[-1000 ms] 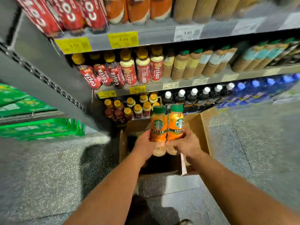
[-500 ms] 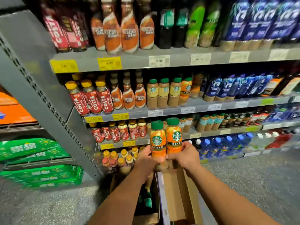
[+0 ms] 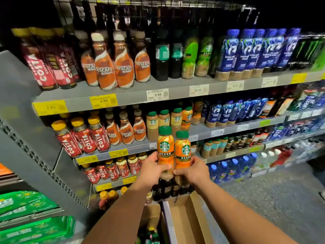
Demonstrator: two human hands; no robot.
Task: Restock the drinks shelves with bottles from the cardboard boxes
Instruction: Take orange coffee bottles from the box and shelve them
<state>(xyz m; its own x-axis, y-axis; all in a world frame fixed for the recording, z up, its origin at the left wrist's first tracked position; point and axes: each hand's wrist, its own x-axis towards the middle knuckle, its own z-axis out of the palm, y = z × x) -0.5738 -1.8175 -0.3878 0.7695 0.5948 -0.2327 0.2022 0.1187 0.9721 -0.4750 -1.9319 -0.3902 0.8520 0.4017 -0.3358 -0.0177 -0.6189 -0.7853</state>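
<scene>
Two orange Starbucks bottles with green caps stand upright side by side in front of the drinks shelves. My left hand (image 3: 152, 169) grips the left bottle (image 3: 165, 147) low down. My right hand (image 3: 192, 170) grips the right bottle (image 3: 182, 150) the same way. Both bottles are level with the second grey shelf (image 3: 202, 132), where matching green-capped Starbucks bottles (image 3: 175, 118) stand. Below my arms an open cardboard box (image 3: 186, 217) lies on the floor, and a second box (image 3: 151, 231) to its left shows dark bottles inside.
Shelves hold Costa bottles (image 3: 84, 138), Nescafe bottles (image 3: 112, 67) and blue bottles (image 3: 249, 50) with price tags along the edges. A grey upright post (image 3: 26, 131) stands on the left. Green packs (image 3: 33, 226) sit at lower left. Speckled floor (image 3: 272, 199) lies to the right.
Both hands have lifted the two bottles out of the box, up to the second shelf's height. My view has tilted up, showing the higher shelves.
</scene>
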